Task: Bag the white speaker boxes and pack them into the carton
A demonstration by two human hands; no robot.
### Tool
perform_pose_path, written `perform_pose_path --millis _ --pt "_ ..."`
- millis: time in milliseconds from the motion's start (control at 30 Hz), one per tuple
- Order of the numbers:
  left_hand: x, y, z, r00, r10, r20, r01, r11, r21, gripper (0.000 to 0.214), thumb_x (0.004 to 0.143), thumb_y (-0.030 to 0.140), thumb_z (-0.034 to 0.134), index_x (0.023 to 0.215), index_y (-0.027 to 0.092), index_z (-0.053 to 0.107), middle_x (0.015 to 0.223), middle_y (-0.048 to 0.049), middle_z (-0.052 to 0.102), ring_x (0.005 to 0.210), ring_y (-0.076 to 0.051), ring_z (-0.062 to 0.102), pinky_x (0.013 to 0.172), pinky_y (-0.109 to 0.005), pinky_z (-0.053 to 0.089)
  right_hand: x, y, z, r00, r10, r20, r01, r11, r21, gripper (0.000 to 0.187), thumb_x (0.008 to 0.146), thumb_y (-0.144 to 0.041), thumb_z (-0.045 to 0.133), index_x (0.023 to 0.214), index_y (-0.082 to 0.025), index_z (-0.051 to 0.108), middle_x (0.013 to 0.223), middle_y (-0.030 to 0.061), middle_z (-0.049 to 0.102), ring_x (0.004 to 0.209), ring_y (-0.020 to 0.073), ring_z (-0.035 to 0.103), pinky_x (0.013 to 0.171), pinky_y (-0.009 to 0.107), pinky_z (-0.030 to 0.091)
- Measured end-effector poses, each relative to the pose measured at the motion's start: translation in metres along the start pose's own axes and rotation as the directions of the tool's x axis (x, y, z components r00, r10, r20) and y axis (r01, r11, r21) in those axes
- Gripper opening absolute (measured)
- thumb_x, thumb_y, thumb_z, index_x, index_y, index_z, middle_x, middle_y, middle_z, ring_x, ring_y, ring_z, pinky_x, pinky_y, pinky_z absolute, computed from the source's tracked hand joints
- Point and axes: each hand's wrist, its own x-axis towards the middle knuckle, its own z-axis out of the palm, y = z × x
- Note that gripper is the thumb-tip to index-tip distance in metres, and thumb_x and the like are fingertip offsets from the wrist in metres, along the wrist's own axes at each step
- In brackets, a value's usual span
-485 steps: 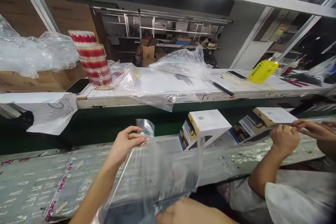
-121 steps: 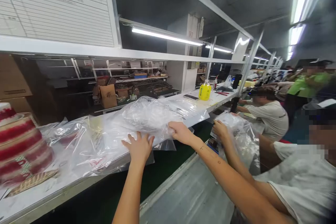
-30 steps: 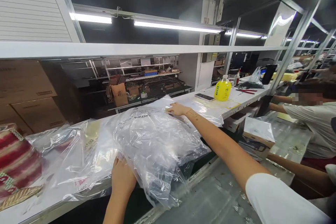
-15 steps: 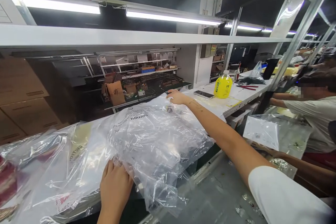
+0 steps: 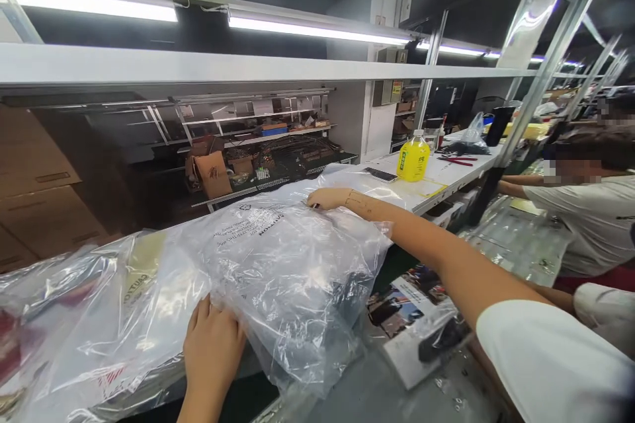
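A large clear plastic bag (image 5: 297,264) with printed caution text lies loosely over the bench in front of me. At its near left edge, my left hand (image 5: 214,344) has its fingers bent over and closed on the film; the thumb is hidden. My right hand (image 5: 330,197) reaches across to the bag's far side with curled fingers. Something small and dark shows at its fingertips, too small to name. More clear bagging (image 5: 143,317) with caution print covers the bench to the left, beside my left hand.
A bottle of yellow liquid (image 5: 413,160), a phone (image 5: 381,174) and red-handled pliers (image 5: 457,160) stand or lie on the white bench. Below my right arm is a printed picture sheet or box (image 5: 404,307). A co-worker (image 5: 590,211) sits at the right. A shelf rail (image 5: 297,71) crosses overhead.
My right hand has moved slightly nearer and left, its fingers curling in. The bag looks more spread, its right edge raised. The printed picture item has come into view below my right arm.
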Motion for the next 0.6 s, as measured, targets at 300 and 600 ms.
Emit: perform_pose_path --millis 300,600 --pt "0.0 0.005 -0.003 0.997 -0.021 -0.069 0.017 0.998 -0.059 0.049 0.098 0.033 0.034 0.119 0.012 0.073 0.122 -0.0177 0.069 0.125 -0.04 0.053 0.107 -0.051 0.042 -0.001 0.011 -0.004 0.987 0.162 -0.013 -0.161 0.962 -0.219 0.029 0.083 -0.007 0.057 0.109 -0.012 0.069 0.112 0.0173 0.07 0.103 0.0276 0.065 0.089 0.037 0.047" --pt "0.005 0.016 -0.006 0.985 -0.071 -0.157 0.051 0.99 -0.133 0.049 0.099 0.033 0.032 0.112 0.007 0.072 0.115 -0.0199 0.07 0.127 -0.039 0.053 0.106 -0.052 0.044 -0.003 0.003 0.012 0.968 0.219 -0.121 -0.237 0.959 -0.157 0.019 0.089 0.0 0.051 0.089 -0.005 0.069 0.104 0.0151 0.072 0.112 0.0273 0.061 0.1 0.045 0.042"
